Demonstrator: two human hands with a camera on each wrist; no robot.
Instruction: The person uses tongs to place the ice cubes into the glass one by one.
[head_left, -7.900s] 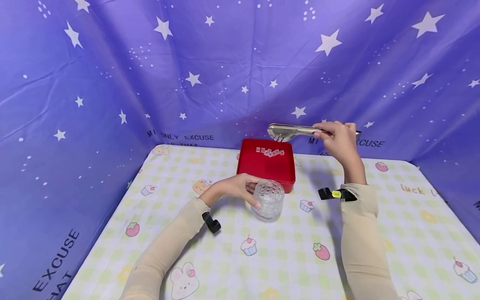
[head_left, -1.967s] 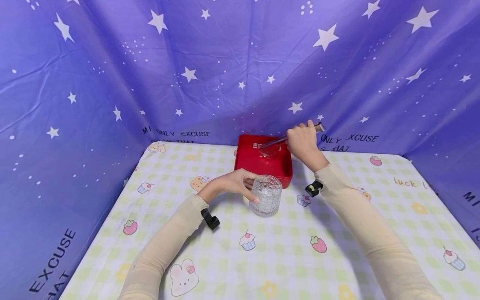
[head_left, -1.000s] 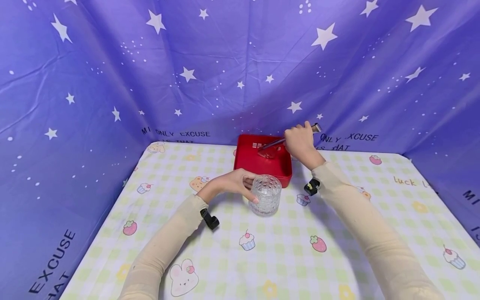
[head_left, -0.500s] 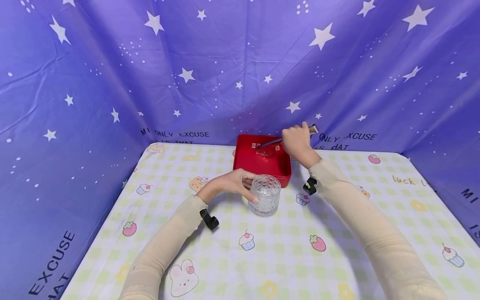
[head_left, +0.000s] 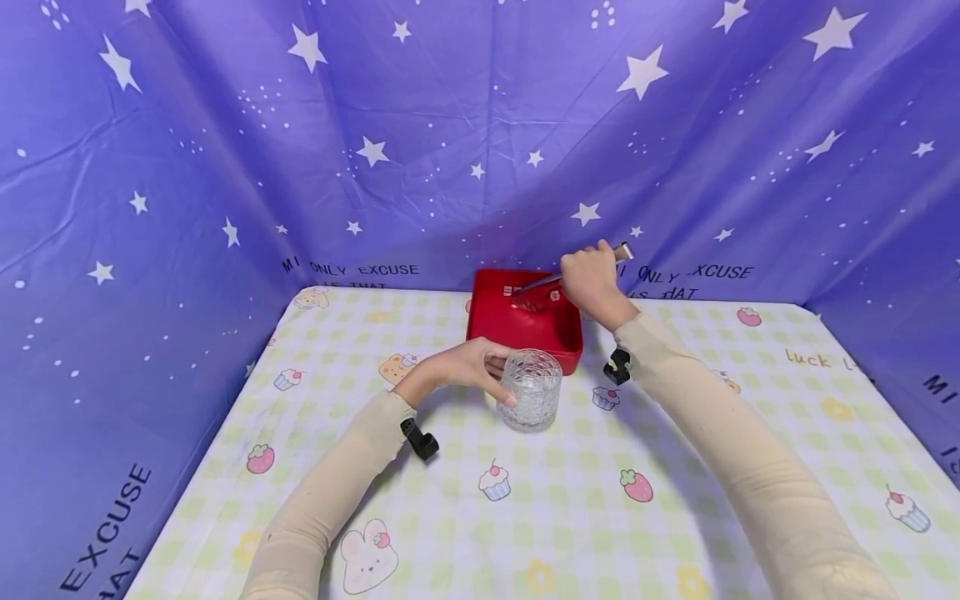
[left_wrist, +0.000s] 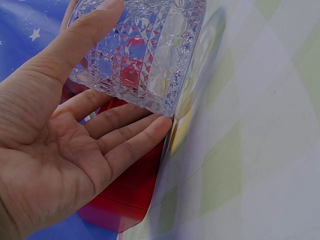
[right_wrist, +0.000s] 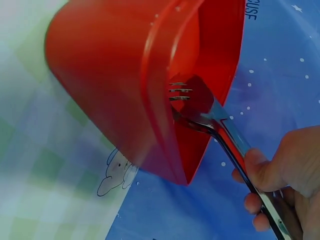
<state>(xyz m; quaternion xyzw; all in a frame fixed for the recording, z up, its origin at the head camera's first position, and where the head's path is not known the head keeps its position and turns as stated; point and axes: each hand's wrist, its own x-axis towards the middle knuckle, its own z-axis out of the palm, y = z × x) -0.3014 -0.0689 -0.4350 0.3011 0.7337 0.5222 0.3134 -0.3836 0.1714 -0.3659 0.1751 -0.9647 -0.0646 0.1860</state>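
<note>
My left hand point(head_left: 474, 367) holds a clear cut-glass tumbler point(head_left: 536, 400) standing on the table, thumb on its near side and fingers behind it. In the left wrist view the thumb lies across the patterned wall of the glass point(left_wrist: 145, 55). With my right hand point(head_left: 591, 279) I grip metal tongs point(right_wrist: 230, 137), whose toothed end reaches down inside a red box point(head_left: 510, 333). Small clear pieces point(head_left: 509, 291) lie on the box floor, one more point(head_left: 555, 295) to the right; the tongs' head and my right hand partly hide that area.
A checked tablecloth point(head_left: 570, 517) with printed cupcakes and strawberries covers the table. Purple starry curtain point(head_left: 420, 192) hangs close behind the red box and along both sides. The tumbler stands right in front of the box's near wall.
Since the earliest frame, my right hand has brought the tongs from above the box's back right down into it. Over the last second they shift slightly left. My left hand keeps holding the tumbler.
</note>
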